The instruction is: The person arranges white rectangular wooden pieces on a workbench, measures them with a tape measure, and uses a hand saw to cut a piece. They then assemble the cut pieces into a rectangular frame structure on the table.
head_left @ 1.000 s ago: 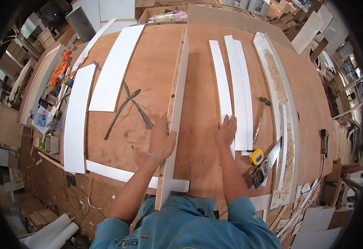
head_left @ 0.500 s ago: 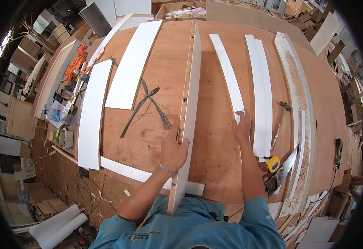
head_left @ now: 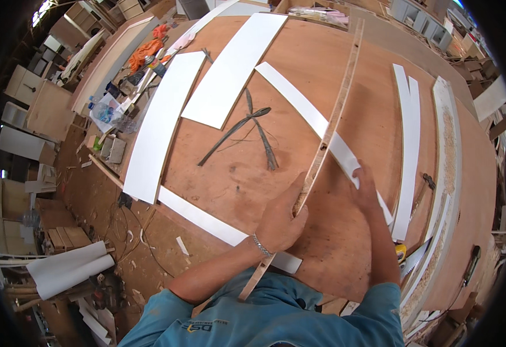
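My left hand point(head_left: 285, 217) is closed around a long board point(head_left: 341, 101) that stands on its narrow side, its raw brown edge facing up. The near end of this board reaches my shirt. My right hand point(head_left: 367, 188) grips a narrow white strip point(head_left: 345, 155) to the right of the board. This strip slants across the wooden worktable point(head_left: 218, 173), and its far part shows on the board's left side. The board hides a short piece of the strip where they cross; whether they touch there I cannot tell.
Wide white panels point(head_left: 163, 127) lie at the left, near dark tied straps point(head_left: 252, 115). Another white strip point(head_left: 201, 217) lies along the near edge. On the right are white strips point(head_left: 408, 156), a hammer point(head_left: 428, 181), a yellow tape measure point(head_left: 400, 252), a handsaw point(head_left: 415, 259) and a sawdust-covered board point(head_left: 448, 150).
The narrow strip in my right hand has swung so its far end now lies left of the standing board. That board shows mostly its top edge now. The whole view has turned.
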